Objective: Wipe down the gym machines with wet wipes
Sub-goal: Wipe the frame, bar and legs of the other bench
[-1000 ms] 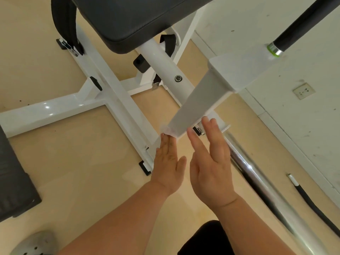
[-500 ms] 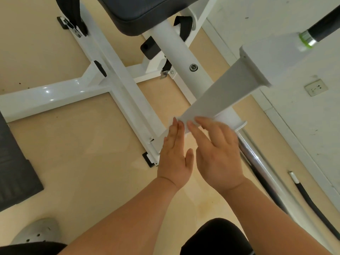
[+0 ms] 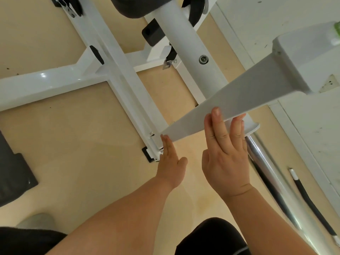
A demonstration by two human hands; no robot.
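Along bracket (image 3: 239, 96), right hand (image 3: 226, 157) (higher now)

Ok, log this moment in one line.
left hand flat, fingertips at plate tip | right hand fingers flat on plate edge | wipe not visible

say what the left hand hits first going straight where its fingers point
Most likely the narrow tip of the tapered white plate, which sits right at the fingertips of the left hand; depth is unclear.
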